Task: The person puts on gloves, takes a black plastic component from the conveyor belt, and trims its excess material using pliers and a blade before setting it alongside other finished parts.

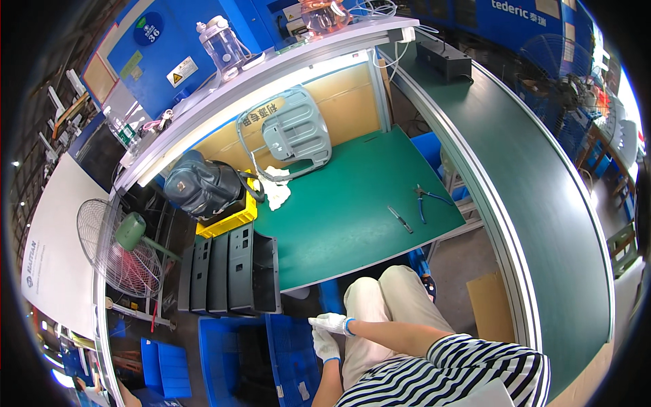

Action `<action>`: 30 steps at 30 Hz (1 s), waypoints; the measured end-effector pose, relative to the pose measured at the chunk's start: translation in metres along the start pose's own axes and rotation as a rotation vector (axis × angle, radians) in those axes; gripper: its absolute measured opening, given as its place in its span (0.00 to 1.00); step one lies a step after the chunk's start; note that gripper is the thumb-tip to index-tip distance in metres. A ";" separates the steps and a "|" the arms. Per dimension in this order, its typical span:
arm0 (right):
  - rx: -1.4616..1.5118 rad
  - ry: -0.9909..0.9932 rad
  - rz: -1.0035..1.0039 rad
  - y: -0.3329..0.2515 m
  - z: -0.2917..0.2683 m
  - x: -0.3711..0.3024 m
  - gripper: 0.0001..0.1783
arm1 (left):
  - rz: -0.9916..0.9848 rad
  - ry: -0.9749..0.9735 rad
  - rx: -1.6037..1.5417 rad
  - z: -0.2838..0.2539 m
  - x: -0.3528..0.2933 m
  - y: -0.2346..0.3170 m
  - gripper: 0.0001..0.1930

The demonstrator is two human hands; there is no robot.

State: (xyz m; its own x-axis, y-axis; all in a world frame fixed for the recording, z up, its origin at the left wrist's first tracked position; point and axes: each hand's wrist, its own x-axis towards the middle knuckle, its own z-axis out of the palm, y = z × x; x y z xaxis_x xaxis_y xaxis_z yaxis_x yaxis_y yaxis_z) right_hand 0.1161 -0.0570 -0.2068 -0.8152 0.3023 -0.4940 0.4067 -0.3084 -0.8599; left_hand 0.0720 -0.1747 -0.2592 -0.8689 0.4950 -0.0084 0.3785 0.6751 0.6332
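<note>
Both of my hands wear white knit gloves and meet beside my left thigh, near the rim of a blue crate [288, 353]. My right hand [332, 323] reaches across my lap with its fingers stretched to the left. Just below it, my left hand [325, 344] points upward, its fingertips touching or partly covered by the right fingers. No object shows between them. Ahead, the green-topped workbench [332, 237] carries blue-handled pliers [428, 198] and a slim knife-like tool [400, 219] at its right side. Several black plastic housings [241, 271] stand in a row left of the bench.
A black bag [200, 183] rests on a yellow crate [234, 220], with a white cloth [277, 188] beside it. A grey folding chair [295, 129] leans at the back. A conveyor belt [529, 176] runs along the right. A fan [129, 237] and another blue bin [165, 366] stand left.
</note>
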 end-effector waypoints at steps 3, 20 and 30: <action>0.002 -0.005 -0.011 0.001 0.001 0.001 0.35 | -0.012 0.005 0.014 -0.001 0.000 0.000 0.27; 0.075 0.006 -0.010 0.006 0.001 0.009 0.33 | -0.020 0.008 0.030 -0.002 -0.002 0.006 0.28; 0.026 0.002 -0.004 0.000 0.001 0.000 0.34 | -0.047 -0.040 0.043 -0.004 -0.001 0.003 0.29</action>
State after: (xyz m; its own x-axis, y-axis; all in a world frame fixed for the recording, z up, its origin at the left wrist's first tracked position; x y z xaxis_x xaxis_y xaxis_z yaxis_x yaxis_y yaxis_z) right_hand 0.1163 -0.0578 -0.2067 -0.8158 0.3054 -0.4911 0.3930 -0.3303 -0.8582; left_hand 0.0728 -0.1755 -0.2548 -0.8729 0.4832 -0.0683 0.3520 0.7204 0.5977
